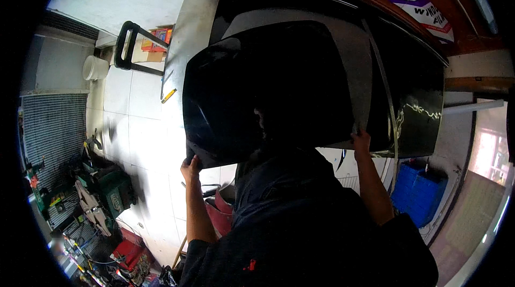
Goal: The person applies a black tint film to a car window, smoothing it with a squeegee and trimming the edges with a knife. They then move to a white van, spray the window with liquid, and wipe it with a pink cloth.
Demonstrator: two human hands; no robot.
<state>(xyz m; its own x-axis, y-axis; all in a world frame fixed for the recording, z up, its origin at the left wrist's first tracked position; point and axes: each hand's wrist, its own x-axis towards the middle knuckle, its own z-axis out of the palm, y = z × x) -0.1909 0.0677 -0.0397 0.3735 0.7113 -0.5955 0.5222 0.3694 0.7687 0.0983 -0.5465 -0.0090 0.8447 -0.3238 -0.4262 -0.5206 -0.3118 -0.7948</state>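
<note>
A large black, film-like sheet [289, 72] with rounded corners spans the middle of the view. My left hand [191, 166] pinches its lower left corner, and my right hand [361, 140] grips near its lower right corner. Beneath it lie a greyish sheet [358, 67] and the dark glossy top of a bench [416, 83], with a bare metal band [189, 13] along the left. A long thin metal strip [382, 67] crosses the bench to the right. A yellow utility knife [169, 95] lies at the bench's left edge.
Beyond are long printed cartons [407, 8], a black handle frame [126, 45], a white bucket [95, 67] and white floor tiles [139, 131]. Tools and green cases [110, 190] and a red box [129, 252] sit lower left; a blue container [418, 190] is at right.
</note>
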